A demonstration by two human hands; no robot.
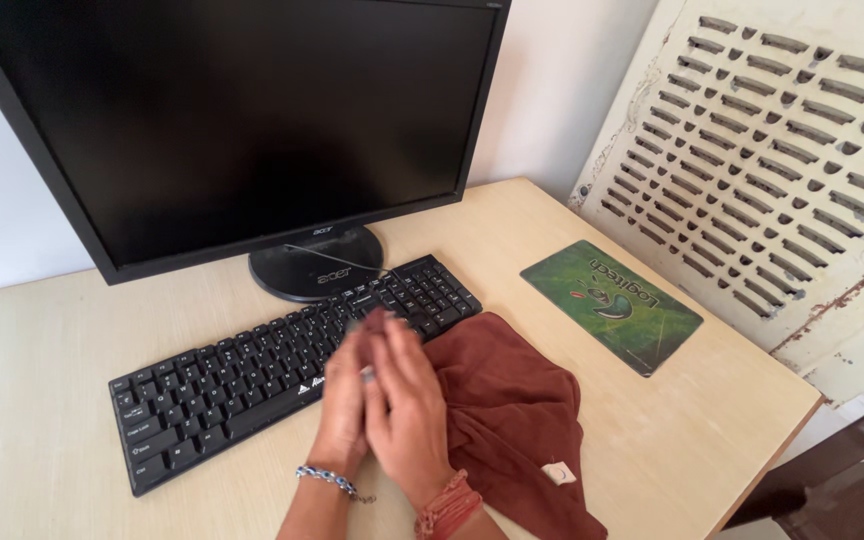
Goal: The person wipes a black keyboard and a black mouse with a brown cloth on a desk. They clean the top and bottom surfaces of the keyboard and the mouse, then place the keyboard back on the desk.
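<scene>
While both hands press together, blurred, the left hand [344,395] and right hand [407,400] seemingly pinch the rust-brown cloth [507,410] just beside the black keyboard [252,375]; firmer gathering is judged next.

A rust-brown cloth [507,410] lies by a black keyboard [252,375], black monitor [242,120] and green mouse pad [610,303].

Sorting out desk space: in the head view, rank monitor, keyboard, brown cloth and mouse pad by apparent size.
1. Black flat monitor
2. Black plastic keyboard
3. Crumpled reddish-brown cloth, close to the keyboard; bunched and partly cropped, so unsure
4. Green rectangular mouse pad
</scene>
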